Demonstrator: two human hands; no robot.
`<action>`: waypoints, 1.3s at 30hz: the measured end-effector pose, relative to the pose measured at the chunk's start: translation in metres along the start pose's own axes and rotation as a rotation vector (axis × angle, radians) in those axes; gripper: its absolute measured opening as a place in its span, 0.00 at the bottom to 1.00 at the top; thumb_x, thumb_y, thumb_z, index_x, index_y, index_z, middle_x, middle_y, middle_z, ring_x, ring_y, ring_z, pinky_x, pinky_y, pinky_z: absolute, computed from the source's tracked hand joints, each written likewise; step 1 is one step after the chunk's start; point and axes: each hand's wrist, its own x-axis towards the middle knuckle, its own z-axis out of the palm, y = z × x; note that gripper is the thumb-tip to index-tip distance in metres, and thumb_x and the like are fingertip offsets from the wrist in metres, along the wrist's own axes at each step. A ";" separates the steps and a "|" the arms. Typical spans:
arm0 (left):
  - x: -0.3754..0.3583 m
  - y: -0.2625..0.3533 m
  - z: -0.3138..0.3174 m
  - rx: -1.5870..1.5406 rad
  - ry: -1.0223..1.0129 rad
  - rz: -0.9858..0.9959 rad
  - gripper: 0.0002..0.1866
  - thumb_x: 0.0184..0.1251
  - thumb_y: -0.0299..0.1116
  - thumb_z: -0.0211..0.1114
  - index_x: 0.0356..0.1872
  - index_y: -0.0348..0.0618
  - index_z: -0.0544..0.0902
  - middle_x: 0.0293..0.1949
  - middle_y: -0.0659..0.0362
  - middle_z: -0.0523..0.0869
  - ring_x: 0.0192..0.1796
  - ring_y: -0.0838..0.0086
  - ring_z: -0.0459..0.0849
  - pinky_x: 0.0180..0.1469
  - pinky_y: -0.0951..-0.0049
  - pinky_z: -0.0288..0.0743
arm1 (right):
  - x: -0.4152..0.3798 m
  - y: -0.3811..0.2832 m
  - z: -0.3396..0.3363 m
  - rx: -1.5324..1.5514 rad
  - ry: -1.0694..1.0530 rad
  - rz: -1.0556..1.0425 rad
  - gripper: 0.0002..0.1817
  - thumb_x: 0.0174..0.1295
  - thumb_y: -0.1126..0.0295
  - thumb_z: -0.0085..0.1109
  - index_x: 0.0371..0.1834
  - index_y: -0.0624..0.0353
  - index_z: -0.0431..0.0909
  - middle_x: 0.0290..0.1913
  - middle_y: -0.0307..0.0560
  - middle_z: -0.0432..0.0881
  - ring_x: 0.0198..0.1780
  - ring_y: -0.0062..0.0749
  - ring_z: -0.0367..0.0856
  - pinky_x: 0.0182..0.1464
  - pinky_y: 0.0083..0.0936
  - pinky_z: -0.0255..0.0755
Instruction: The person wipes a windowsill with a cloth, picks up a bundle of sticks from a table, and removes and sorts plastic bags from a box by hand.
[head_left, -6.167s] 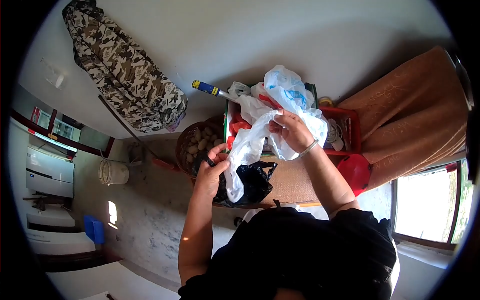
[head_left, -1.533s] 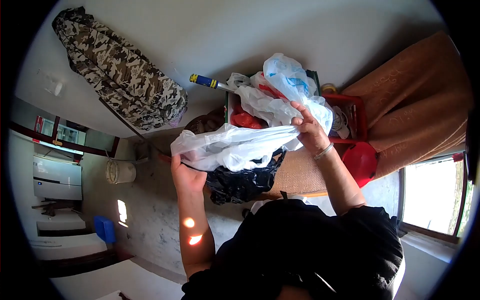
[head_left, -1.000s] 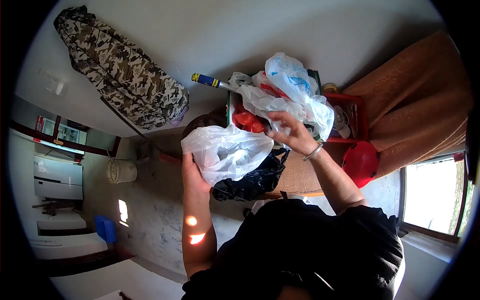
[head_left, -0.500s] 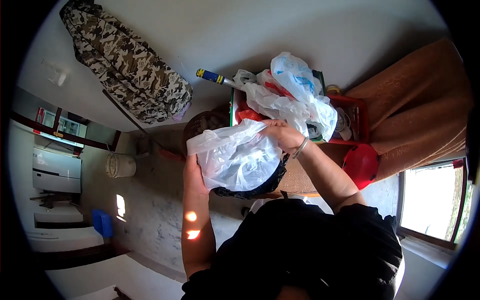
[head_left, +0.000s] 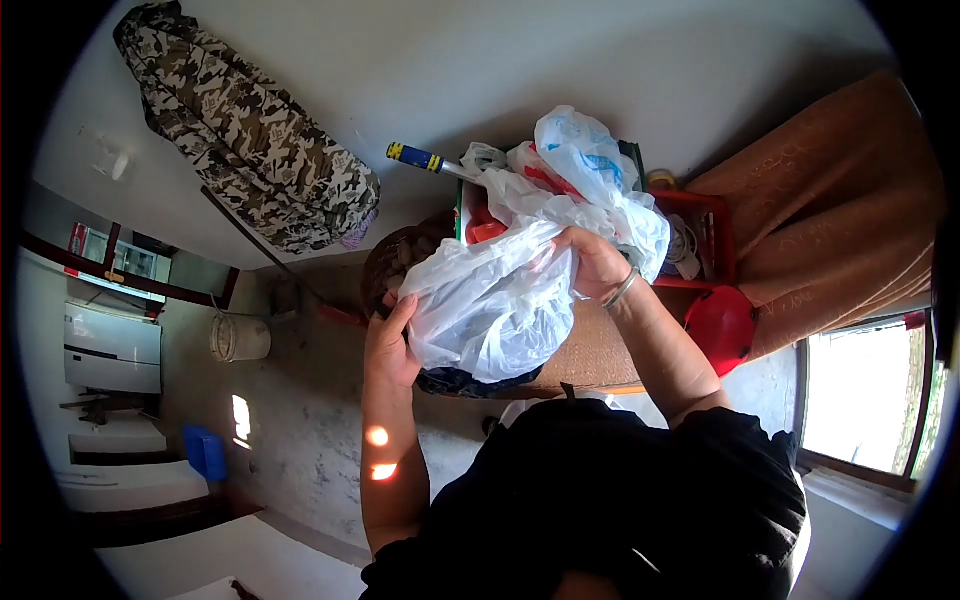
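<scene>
A crumpled white plastic bag [head_left: 490,310] is spread between my two hands, above a woven tabletop [head_left: 600,350]. My left hand [head_left: 391,345] grips its left edge between thumb and fingers. At its upper right side, my right hand [head_left: 598,265], with a bracelet on the wrist, is closed on the plastic. A black bag [head_left: 475,382] shows beneath the white one. Just beyond my hands, more white bags [head_left: 585,170] lie heaped on a green-edged box, with something red [head_left: 485,228] among them.
A blue and yellow handle [head_left: 415,157] sticks out left of the heap. To the right are a red basket [head_left: 728,240], a red round object [head_left: 720,330] and a brown cloth [head_left: 830,210]. A basket [head_left: 385,262] stands behind my left hand; a bucket [head_left: 240,337] is farther left.
The white bag has gone from open and rounded to more gathered and crumpled. My right hand has moved slightly right, and more of the woven surface shows below it.
</scene>
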 end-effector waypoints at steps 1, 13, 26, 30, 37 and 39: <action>-0.001 0.001 0.002 0.000 0.000 -0.001 0.12 0.57 0.32 0.61 0.40 0.39 0.75 0.41 0.58 0.78 0.43 0.72 0.77 0.45 0.73 0.72 | -0.003 -0.003 0.002 0.016 0.017 -0.025 0.18 0.49 0.71 0.48 0.46 0.62 0.69 0.41 0.48 0.76 0.45 0.36 0.74 0.53 0.33 0.64; 0.003 0.007 -0.021 -0.073 -0.019 -0.011 0.09 0.61 0.39 0.58 0.30 0.44 0.74 0.28 0.64 0.74 0.30 0.80 0.69 0.30 0.80 0.62 | -0.001 -0.012 -0.009 0.104 0.155 -0.192 0.21 0.48 0.71 0.47 0.48 0.64 0.67 0.43 0.49 0.77 0.45 0.39 0.75 0.54 0.34 0.64; -0.005 0.012 -0.008 0.036 -0.034 0.005 0.16 0.62 0.33 0.55 0.50 0.41 0.72 0.42 0.56 0.79 0.43 0.73 0.77 0.45 0.75 0.68 | -0.003 -0.016 -0.013 0.146 0.228 -0.188 0.23 0.48 0.71 0.49 0.51 0.64 0.66 0.45 0.49 0.75 0.47 0.40 0.72 0.57 0.35 0.61; 0.003 0.002 -0.028 -0.011 -0.085 -0.010 0.14 0.61 0.36 0.57 0.45 0.41 0.74 0.37 0.56 0.81 0.39 0.73 0.78 0.43 0.74 0.68 | -0.004 -0.016 -0.018 0.157 0.221 -0.188 0.22 0.50 0.70 0.48 0.50 0.65 0.65 0.45 0.50 0.75 0.47 0.39 0.73 0.57 0.35 0.60; 0.004 0.001 -0.008 0.201 0.033 0.015 0.19 0.58 0.43 0.60 0.46 0.44 0.74 0.41 0.61 0.78 0.40 0.77 0.76 0.38 0.77 0.66 | -0.007 -0.016 -0.019 0.155 0.204 -0.208 0.21 0.50 0.71 0.47 0.49 0.66 0.66 0.45 0.51 0.75 0.47 0.39 0.73 0.57 0.34 0.61; 0.005 -0.001 0.002 0.222 0.007 -0.032 0.22 0.57 0.44 0.61 0.49 0.44 0.72 0.44 0.62 0.77 0.42 0.78 0.75 0.38 0.77 0.65 | -0.008 -0.015 -0.013 0.161 0.222 -0.223 0.20 0.50 0.70 0.48 0.48 0.66 0.67 0.44 0.50 0.76 0.46 0.39 0.74 0.57 0.33 0.62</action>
